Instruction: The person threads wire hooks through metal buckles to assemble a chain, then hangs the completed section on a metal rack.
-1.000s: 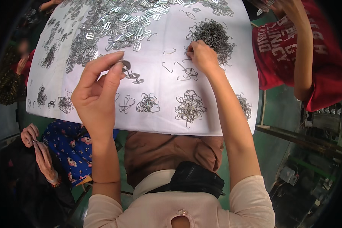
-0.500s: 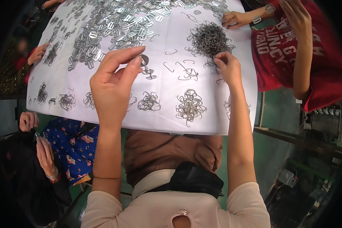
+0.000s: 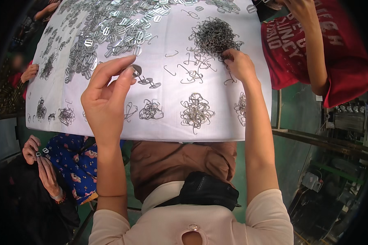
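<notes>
My left hand is raised over the near part of the white-covered table, thumb and fingers pinching a shiny metal buckle. Just past the fingertips are a few smaller metal pieces; whether they hang from the held one I cannot tell. At the lower right edge of a dense heap of dark wire hooks, my right hand has its fingers drawn together. What they pinch is hidden. Loose wire hooks lie spread between the two hands.
A broad spread of flat metal slider buckles covers the far left. Small hook piles line the near edge. Co-workers sit around: a person in a red shirt at right, another's hands holding small buckles at lower left.
My right hand has pushed into the heap's near edge, and more hooks lie loose left of it. The small pieces by my left hand have tilted. The whole view has shifted slightly.
</notes>
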Action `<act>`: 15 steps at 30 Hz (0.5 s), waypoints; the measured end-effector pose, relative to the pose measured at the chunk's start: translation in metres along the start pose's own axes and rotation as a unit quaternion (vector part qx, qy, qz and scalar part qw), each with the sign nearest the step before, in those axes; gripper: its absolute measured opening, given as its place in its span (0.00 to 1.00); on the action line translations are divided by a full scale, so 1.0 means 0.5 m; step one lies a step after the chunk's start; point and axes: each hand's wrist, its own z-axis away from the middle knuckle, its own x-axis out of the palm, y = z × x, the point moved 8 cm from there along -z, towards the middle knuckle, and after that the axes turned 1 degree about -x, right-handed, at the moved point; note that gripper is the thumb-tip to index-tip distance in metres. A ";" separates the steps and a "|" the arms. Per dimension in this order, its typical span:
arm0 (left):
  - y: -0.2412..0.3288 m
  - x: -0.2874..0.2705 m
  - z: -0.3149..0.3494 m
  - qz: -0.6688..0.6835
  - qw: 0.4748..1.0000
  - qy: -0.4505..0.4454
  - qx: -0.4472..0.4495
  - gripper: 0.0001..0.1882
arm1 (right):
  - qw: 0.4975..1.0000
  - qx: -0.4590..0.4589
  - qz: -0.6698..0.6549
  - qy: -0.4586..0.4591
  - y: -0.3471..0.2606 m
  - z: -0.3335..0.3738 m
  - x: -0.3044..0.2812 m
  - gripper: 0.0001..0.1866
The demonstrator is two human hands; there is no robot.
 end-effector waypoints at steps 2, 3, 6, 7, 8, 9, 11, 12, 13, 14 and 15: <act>0.002 -0.005 0.001 -0.007 1.000 0.003 0.000 0.09 | 0.999 -0.009 0.047 0.004 -0.003 -0.012 -0.002 0.14; 0.004 -0.008 0.001 -0.014 1.000 0.006 0.001 0.09 | 0.999 -0.009 0.046 0.004 -0.006 -0.023 0.002 0.14; 0.006 -0.011 -0.001 -0.014 1.000 0.010 0.004 0.09 | 0.999 -0.046 0.005 -0.016 -0.016 -0.065 0.025 0.13; 0.005 -0.010 -0.002 -0.013 1.000 0.008 0.005 0.09 | 0.996 -0.085 0.025 0.030 -0.020 -0.077 0.020 0.13; 0.004 -0.008 -0.005 -0.014 1.000 0.009 0.007 0.09 | 0.988 -0.123 0.045 0.076 -0.022 -0.082 0.012 0.13; 0.004 -0.012 -0.005 -0.017 1.000 0.014 0.009 0.09 | 0.988 -0.126 0.044 0.074 -0.032 -0.083 0.012 0.13; 0.006 -0.018 -0.005 -0.016 1.000 0.020 0.007 0.09 | 0.981 -0.130 0.063 0.129 -0.049 -0.079 -0.010 0.12; 0.004 -0.019 -0.005 -0.011 1.000 0.023 0.005 0.09 | 0.981 -0.132 0.063 0.128 -0.060 -0.073 -0.012 0.12; -0.001 -0.019 -0.005 -0.010 1.000 0.024 0.003 0.09 | 0.989 -0.106 0.047 0.090 -0.063 -0.066 -0.001 0.12; -0.003 -0.017 -0.006 -0.006 1.000 0.021 0.006 0.09 | 0.995 -0.079 0.031 0.052 -0.064 -0.058 0.014 0.12; -0.004 -0.015 -0.006 -0.002 1.000 0.017 0.009 0.09 | 0.995 -0.078 0.032 0.051 -0.070 -0.045 0.026 0.12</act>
